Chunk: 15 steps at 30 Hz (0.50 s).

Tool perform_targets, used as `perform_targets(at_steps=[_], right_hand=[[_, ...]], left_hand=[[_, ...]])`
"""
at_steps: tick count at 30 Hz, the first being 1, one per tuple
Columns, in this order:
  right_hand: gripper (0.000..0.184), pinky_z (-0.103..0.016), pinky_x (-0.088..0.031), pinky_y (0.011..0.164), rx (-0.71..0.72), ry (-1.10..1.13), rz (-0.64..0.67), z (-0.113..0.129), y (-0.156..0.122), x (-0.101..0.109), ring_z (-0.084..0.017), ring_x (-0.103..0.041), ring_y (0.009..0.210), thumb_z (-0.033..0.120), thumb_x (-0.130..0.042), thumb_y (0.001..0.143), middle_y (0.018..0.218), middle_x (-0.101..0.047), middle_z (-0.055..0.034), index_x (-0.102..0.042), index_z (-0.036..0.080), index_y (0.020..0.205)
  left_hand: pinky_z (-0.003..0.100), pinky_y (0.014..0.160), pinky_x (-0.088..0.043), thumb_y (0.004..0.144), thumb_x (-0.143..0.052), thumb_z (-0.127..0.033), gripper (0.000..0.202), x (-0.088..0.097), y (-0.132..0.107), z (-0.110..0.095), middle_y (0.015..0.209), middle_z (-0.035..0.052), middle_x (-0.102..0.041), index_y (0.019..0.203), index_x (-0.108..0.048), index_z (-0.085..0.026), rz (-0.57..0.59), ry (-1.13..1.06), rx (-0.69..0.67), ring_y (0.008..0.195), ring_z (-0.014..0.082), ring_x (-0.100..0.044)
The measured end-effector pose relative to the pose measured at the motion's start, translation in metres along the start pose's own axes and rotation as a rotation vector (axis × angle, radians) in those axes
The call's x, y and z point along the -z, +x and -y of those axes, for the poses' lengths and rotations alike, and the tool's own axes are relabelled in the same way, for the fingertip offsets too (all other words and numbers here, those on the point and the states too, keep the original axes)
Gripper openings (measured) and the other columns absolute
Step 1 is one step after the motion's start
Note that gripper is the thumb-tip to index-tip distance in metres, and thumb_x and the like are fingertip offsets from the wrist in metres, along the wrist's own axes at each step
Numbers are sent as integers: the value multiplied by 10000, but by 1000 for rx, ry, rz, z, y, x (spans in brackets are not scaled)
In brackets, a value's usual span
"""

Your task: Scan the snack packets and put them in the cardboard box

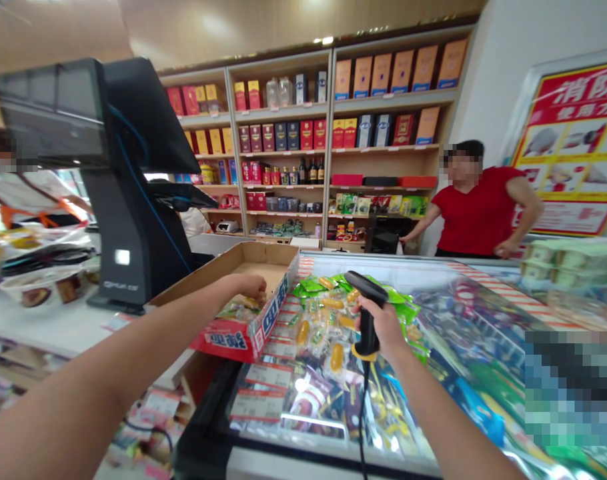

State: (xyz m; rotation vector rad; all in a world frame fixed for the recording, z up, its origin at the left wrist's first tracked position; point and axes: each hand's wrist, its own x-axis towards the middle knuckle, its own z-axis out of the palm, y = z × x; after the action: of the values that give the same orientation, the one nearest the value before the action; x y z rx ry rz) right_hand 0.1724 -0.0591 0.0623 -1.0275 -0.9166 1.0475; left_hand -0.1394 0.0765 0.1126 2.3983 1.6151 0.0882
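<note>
Left grip (252,287) in cardboard box (228,341), fingertips hidden.

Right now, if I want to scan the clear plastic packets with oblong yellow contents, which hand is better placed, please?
Probably the right hand: it holds the black handheld scanner over the packets. The left hand is inside the open red-and-brown cardboard box.

Bare left forearm (153,347) extends toward two o'clock; bare left hand (250,287), fingers curled. Bare right forearm (441,400) angles toward eleven o'clock; bare right hand (383,327) clenched in a grip.
</note>
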Motion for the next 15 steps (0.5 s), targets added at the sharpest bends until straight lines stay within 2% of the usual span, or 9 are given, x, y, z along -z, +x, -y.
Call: perform_targets(at_steps=[2,4,6,8,11,13,15], right_hand=[[279,-254,-406,352,-3,8,-1,0,0,0,-135,-517,351,412,-740,602,491,-606,-12,-619,164,645],[281,-254,-405,349,-4,17,-4,-1,0,0,-135,-521,351,408,-746,599,504,-614,-13,-624,160,654],[282,-253,-404,349,-4,14,-5,-3,1,0,-134,-524,350,407,-746,605,516,-622,-15,-631,156,664],[280,-252,-403,349,-2,9,-3,-4,2,0,-132,-527,350,405,-740,613,525,-627,-15,-633,153,671],[277,-252,-399,346,2,11,7,-6,4,1,-134,-528,347,405,-732,619,526,-629,-15,-630,153,674],[277,-255,-405,348,5,11,11,-8,5,2,-137,-530,347,410,-726,624,522,-629,-18,-626,155,663],[273,-257,-409,353,8,7,13,-9,6,3,-137,-529,349,410,-720,633,513,-626,-22,-621,156,644]], left_hand=[[269,605,-363,545,-743,-229,260,9,0,1,391,-1,-503,418,-519,-189,-80,8,35,501,144,-488],[269,581,-356,564,-759,-251,269,23,-4,-1,415,-4,-510,470,-516,-188,-190,-93,54,490,141,-492],[254,539,-347,545,-802,-291,282,38,-13,-12,479,-8,-551,564,-542,-183,-317,-342,44,491,134,-504],[228,495,-335,532,-836,-361,352,47,-28,-33,548,-10,-572,655,-564,-175,-376,-711,-13,506,124,-518],[171,415,-245,551,-854,-439,427,39,-54,-79,593,-22,-522,750,-611,-149,-288,-1224,-158,487,74,-467],[153,373,-140,597,-844,-441,414,18,-66,-109,606,-15,-498,776,-642,-127,-127,-1438,-215,455,40,-391],[146,354,-135,678,-795,-449,374,-12,-67,-133,645,12,-530,784,-654,-120,62,-1630,-180,454,35,-380]])
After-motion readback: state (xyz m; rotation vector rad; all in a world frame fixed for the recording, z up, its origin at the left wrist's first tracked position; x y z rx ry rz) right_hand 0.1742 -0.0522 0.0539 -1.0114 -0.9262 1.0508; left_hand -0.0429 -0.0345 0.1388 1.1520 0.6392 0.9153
